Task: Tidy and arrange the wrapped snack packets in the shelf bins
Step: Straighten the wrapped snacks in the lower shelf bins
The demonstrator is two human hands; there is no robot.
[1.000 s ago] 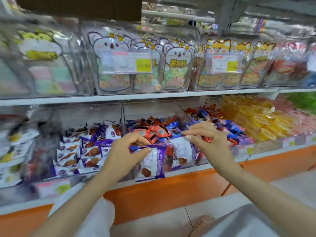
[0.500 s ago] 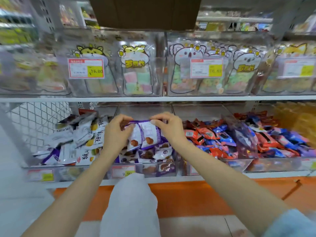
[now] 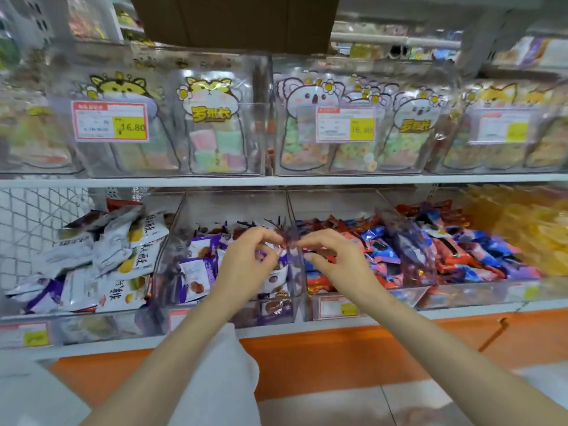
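**Hovering at the clear divider**

Left hand and right hand meet almost fingertip to fingertip over the divider's top edge, fingers curled narrow. Whether they grip anything: cannot tell, blurred. Purple snack packets lie left of the divider, red and blue packets right of it.

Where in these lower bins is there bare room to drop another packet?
The rear of the purple-packet bin, behind its pile, looks bare; likewise the rear of the red-and-blue packet bin. Both fronts are heaped, the white-packet bin is full, and the left hand and right hand crowd the shared divider.
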